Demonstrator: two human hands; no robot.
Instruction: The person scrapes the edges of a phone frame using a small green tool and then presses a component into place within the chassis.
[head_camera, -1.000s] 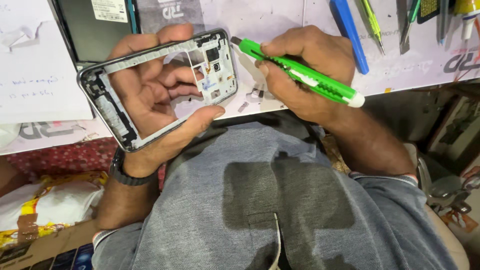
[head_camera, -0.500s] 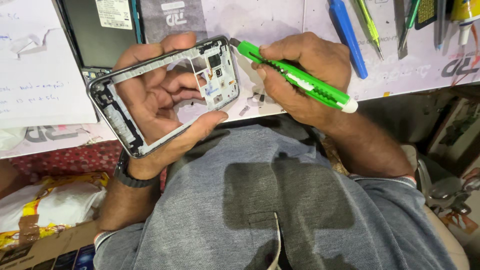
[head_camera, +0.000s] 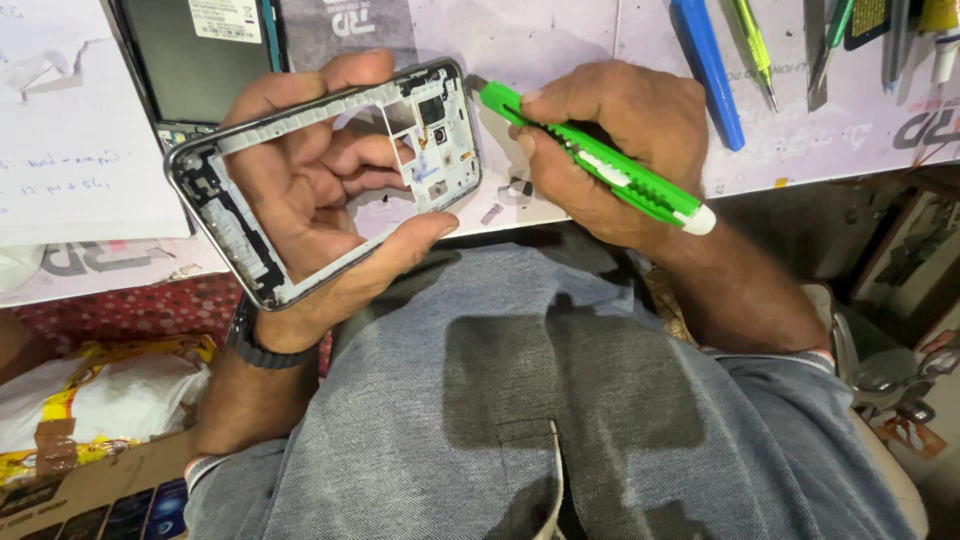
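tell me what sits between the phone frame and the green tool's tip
Nothing: in the head view, only a narrow bare gap separates the phone frame from the green tool.

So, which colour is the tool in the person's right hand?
The slim plastic tool in the right hand is bright green with a white end cap, clearest in the head view.

A phone repair workbench: a stripped phone frame (head_camera: 320, 180) and green screwdriver (head_camera: 600, 170) over a white work mat (head_camera: 560, 40), with a dismantled handset (head_camera: 195, 60), a blue pry tool (head_camera: 708, 70) and further hand tools (head_camera: 830, 40) laid along it.
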